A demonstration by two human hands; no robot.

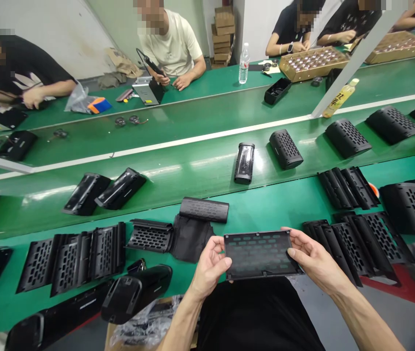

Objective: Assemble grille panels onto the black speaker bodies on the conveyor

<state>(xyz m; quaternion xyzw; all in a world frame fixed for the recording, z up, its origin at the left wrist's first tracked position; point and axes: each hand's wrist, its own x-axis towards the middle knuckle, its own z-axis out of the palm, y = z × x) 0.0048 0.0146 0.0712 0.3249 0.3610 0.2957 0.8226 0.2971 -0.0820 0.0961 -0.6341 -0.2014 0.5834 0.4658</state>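
Observation:
I hold a flat black perforated grille panel [260, 254] level in front of me, over the near edge of the green bench. My left hand [210, 265] is closed on its left edge, thumb on top. On the right edge my right hand [311, 258] grips with fingers curled round the corner. Just beyond the panel lie a black fabric piece [189, 239] and a black mesh-covered bar [203, 209].
Stacks of black slotted grille shells [76, 256] lie at left, and more shells [361, 241] at right. Speaker housings [244, 162] ride on the green conveyor belt [193, 165]. A black heat gun [134, 292] rests near left. Other people sit across the line; a water bottle [244, 63] stands there.

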